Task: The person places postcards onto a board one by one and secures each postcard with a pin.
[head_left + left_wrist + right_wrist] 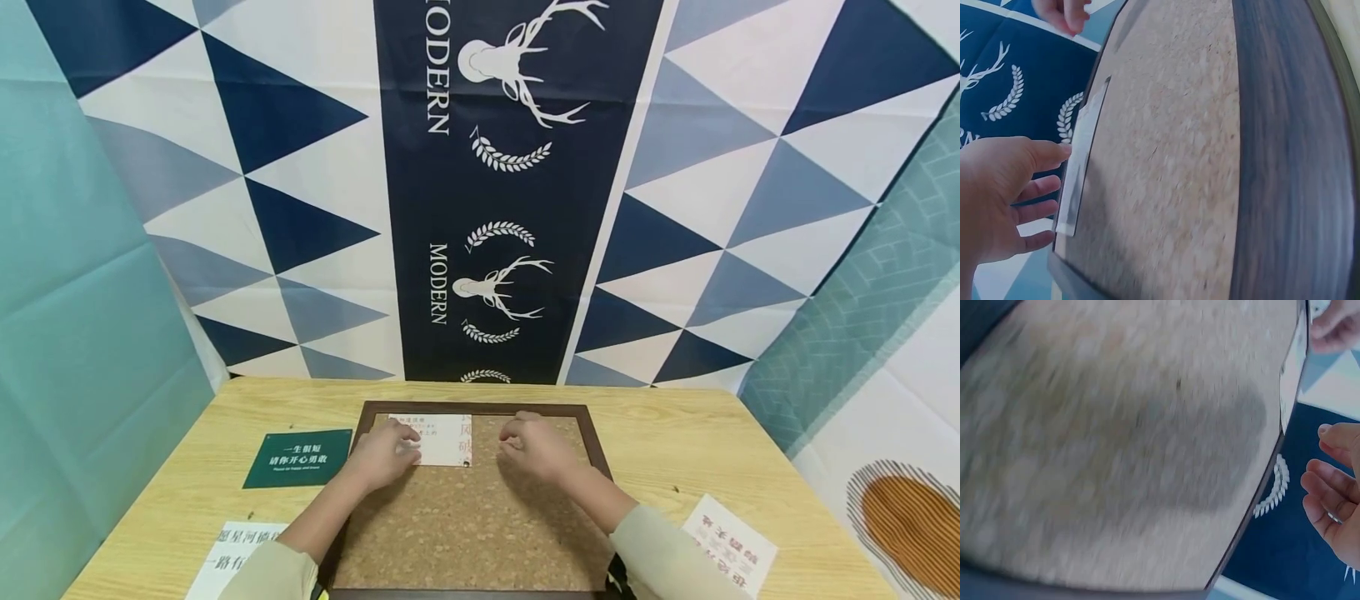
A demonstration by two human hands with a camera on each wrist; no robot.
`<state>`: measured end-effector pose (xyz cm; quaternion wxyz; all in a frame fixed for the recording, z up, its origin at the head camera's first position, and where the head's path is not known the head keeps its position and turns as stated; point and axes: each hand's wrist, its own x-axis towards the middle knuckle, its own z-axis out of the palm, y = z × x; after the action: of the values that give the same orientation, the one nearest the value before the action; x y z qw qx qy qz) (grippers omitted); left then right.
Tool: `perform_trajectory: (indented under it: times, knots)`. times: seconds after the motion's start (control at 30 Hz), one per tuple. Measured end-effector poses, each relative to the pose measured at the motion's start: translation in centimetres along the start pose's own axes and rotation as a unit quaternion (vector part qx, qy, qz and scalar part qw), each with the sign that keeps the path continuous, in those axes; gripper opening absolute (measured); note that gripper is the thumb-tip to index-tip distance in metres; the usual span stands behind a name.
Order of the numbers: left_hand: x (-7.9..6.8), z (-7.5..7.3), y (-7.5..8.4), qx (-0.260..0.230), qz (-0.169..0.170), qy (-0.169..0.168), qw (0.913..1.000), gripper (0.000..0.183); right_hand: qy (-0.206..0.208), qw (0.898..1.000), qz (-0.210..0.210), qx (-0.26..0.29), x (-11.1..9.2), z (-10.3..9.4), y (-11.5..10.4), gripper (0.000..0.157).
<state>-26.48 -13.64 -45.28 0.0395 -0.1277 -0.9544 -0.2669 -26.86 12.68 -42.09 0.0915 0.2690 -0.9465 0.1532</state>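
A white card point(442, 442) printed with red and black characters lies on the cork board point(472, 525), along the upper part of its dark wooden frame. My left hand point(386, 454) is at the card's left end, fingers spread and loosely bent. In the left wrist view the thumb and fingers point(1041, 187) are close to the card point(1079, 169); whether they touch it I cannot tell. To the right of the card, my right hand point(540, 446) hovers over the cork with relaxed, slightly curled fingers. Nothing shows between the fingers in the right wrist view.
A dark green card point(297, 459) with white lettering lies left of the board on the wooden table point(645, 417). Another white card point(232, 554) is at the front left, partly behind the left sleeve. One more printed card point(738, 542) lies at the right, partly covered by the right sleeve.
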Motion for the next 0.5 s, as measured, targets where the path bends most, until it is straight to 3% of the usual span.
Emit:
perform_trajectory:
  times: [0.2,0.5]
  knots:
    - [-0.8,-1.6,-0.9,-0.008,-0.019,0.022,0.9996,0.026,0.006,0.997,0.074,0.006,-1.0,-1.8,2.0,0.01]
    - [-2.0,-2.8,-2.5,-0.02,-0.057,0.041,0.9973,0.038,0.017,0.997,0.073,-0.006,-2.7,-3.6,5.3,0.012]
